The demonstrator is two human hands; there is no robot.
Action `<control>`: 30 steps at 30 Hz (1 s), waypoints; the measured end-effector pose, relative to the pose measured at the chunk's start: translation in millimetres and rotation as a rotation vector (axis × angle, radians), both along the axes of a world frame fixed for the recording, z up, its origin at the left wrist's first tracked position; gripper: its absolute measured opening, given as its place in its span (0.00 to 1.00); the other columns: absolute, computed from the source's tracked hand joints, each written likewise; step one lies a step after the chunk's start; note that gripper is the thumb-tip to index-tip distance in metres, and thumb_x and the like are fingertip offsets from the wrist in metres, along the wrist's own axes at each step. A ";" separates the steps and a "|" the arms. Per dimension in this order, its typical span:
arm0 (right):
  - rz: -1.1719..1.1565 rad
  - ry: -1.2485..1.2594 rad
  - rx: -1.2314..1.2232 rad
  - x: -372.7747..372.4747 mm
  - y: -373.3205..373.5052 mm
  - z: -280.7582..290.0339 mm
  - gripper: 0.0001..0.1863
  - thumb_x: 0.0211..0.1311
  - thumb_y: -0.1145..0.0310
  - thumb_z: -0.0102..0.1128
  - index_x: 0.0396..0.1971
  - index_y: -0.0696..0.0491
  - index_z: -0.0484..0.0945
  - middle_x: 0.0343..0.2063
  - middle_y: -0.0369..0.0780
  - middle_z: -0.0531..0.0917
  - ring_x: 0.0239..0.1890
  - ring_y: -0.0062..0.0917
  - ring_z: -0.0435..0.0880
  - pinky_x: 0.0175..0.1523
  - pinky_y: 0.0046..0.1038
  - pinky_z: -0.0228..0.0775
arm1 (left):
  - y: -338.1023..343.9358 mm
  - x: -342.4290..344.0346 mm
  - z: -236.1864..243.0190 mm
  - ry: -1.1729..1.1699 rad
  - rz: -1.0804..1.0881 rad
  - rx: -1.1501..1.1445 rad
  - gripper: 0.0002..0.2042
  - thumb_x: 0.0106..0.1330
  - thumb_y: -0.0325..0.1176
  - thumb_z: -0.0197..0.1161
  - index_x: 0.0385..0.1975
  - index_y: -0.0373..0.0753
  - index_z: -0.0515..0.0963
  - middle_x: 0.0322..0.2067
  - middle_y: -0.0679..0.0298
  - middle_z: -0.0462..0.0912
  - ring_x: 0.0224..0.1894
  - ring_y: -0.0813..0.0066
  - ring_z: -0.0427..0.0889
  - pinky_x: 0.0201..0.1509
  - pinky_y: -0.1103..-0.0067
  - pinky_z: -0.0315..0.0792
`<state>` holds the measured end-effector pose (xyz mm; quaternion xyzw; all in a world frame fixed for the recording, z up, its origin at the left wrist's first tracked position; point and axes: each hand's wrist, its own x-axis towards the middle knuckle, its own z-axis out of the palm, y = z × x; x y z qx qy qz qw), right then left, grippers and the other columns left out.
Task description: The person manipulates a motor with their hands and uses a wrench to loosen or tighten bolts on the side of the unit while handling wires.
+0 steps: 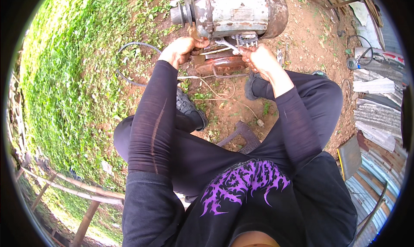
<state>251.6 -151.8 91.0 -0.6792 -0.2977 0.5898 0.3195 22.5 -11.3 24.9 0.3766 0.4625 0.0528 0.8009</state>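
An old electric motor [239,12] with chipped pale paint and rust lies before me, its pulley [186,15] at the left end. Under it is a rusty reddish metal base [226,65]. My right hand [261,59] is closed round a silver wrench [225,43]; the wrench's head reaches left beneath the motor's lower edge. A block of metal terminals or fittings [246,40] sits just above that hand. My left hand [183,49] pinches at the motor's lower left side, by the wrench head. Whatever lies between its fingertips is too small to make out.
A ribbed drive belt [118,63] loops on the grass at left. Between my feet, a thin cable [215,99] runs over the dirt to a plug [260,123]. Corrugated metal sheets [375,113] are stacked at right. A wooden pole rail [82,193] stands at lower left.
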 end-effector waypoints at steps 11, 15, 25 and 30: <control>0.054 -0.076 0.063 0.2 7.7 13.9 0.07 0.63 0.70 0.62 0.33 0.59 0.81 0.23 0.32 0.78 0.20 0.12 0.64 0.19 0.21 0.53 | 0.4 3.6 5.1 0.000 0.060 -0.042 0.08 0.59 0.26 0.67 0.38 0.37 0.81 0.27 0.74 0.77 0.24 0.83 0.59 0.29 0.85 0.54; 0.052 -0.022 0.048 -1.8 9.3 9.1 0.06 0.65 0.70 0.57 0.36 0.56 0.79 0.18 0.28 0.71 0.15 0.09 0.60 0.16 0.16 0.48 | -0.5 -0.1 7.6 -0.015 0.049 -0.056 0.08 0.59 0.27 0.67 0.37 0.38 0.82 0.31 0.73 0.80 0.26 0.82 0.62 0.34 0.83 0.57; -0.148 0.399 -0.042 -84.0 -10.2 -32.9 0.11 0.74 0.64 0.40 0.29 0.48 0.67 0.15 0.28 0.66 0.10 0.12 0.59 0.10 0.19 0.47 | 4.1 0.4 4.0 0.081 -0.025 0.036 0.08 0.62 0.36 0.66 0.38 0.45 0.84 0.34 0.77 0.81 0.33 0.81 0.65 0.42 0.81 0.56; -0.226 0.283 0.030 -90.6 -10.4 -40.2 0.11 0.71 0.69 0.42 0.27 0.50 0.69 0.13 0.28 0.64 0.08 0.14 0.57 0.11 0.24 0.46 | 1.3 1.5 5.3 0.068 -0.025 -0.008 0.07 0.61 0.35 0.67 0.38 0.44 0.84 0.34 0.76 0.81 0.33 0.81 0.66 0.41 0.82 0.57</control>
